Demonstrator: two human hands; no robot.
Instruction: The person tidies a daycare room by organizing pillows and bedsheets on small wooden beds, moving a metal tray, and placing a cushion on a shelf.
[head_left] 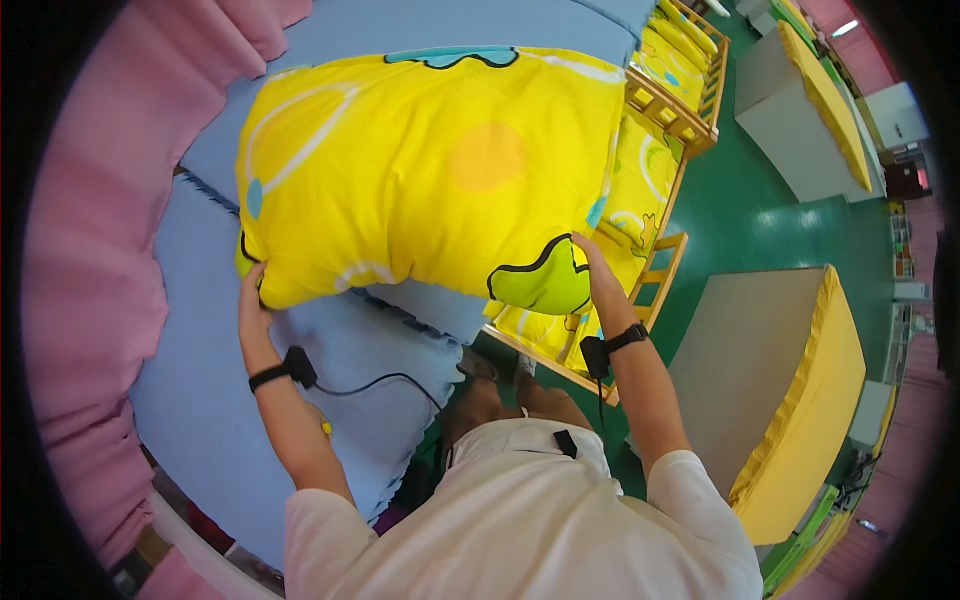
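Note:
A puffy yellow pillow (pixel 430 170) with white curves, an orange spot, and blue and green patches is held up in front of me, above light blue padded surfaces. My left hand (pixel 253 295) is closed on its lower left corner, most of the fingers hidden behind the cloth. At the lower right corner, beside a green patch outlined in black, my right hand (pixel 594 266) grips it, its fingers also partly hidden. Both forearms reach forward, each with a black strap and small device at the wrist.
Light blue padded surfaces (pixel 205 370) lie below and left, beside a pink curtain (pixel 95 270). To the right is a small wooden-framed bed (pixel 668 275) with yellow patterned bedding. Farther right, white units with yellow cloth edges (pixel 745 340) stand on the green floor (pixel 715 245).

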